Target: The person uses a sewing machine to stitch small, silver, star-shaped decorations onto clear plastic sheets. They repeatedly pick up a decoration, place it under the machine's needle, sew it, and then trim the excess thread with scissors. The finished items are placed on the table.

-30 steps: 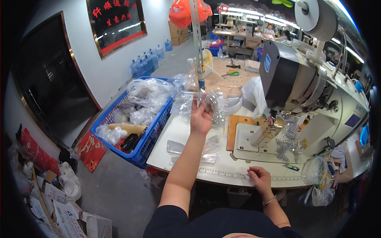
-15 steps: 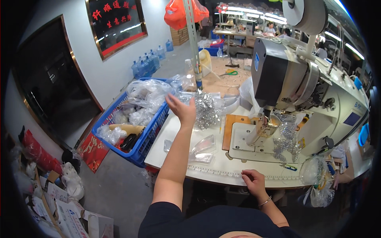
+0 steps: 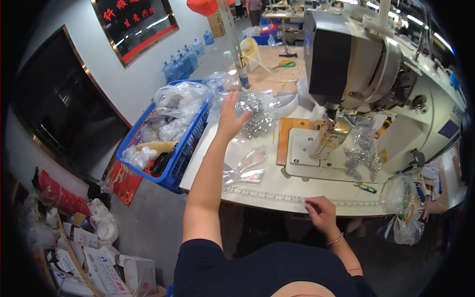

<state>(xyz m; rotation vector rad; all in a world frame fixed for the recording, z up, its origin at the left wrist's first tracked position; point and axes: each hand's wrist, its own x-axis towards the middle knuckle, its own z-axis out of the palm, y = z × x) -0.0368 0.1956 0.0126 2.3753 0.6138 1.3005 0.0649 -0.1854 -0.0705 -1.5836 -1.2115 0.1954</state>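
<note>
My left hand (image 3: 231, 119) reaches over the far left part of the white sewing table (image 3: 292, 189). Its fingers are stretched out and its thumb stands apart, with nothing visible in it. Beside the thumb lies a pile of shiny silver strips or small pieces (image 3: 256, 116) on clear plastic. Nearer to me, clear plastic pieces (image 3: 250, 166) lie flat beside my left forearm. At the front edge, next to the measuring tape (image 3: 267, 194), rests my right hand (image 3: 322, 214) with curled fingers. Whatever its fingertips may hold is too small to make out.
A sewing machine (image 3: 341, 59) stands on the right, with silver material (image 3: 363, 153) by its needle area. At left is a blue basket (image 3: 170, 173) of plastic bags. Clear bags (image 3: 401, 198) hang at the right edge. Green-handled scissors (image 3: 287, 64) lie farther back.
My left hand has turned, its fingers now pointing farther away, closer to the silver pile. My right hand stays at the table edge. The view has tilted down.
</note>
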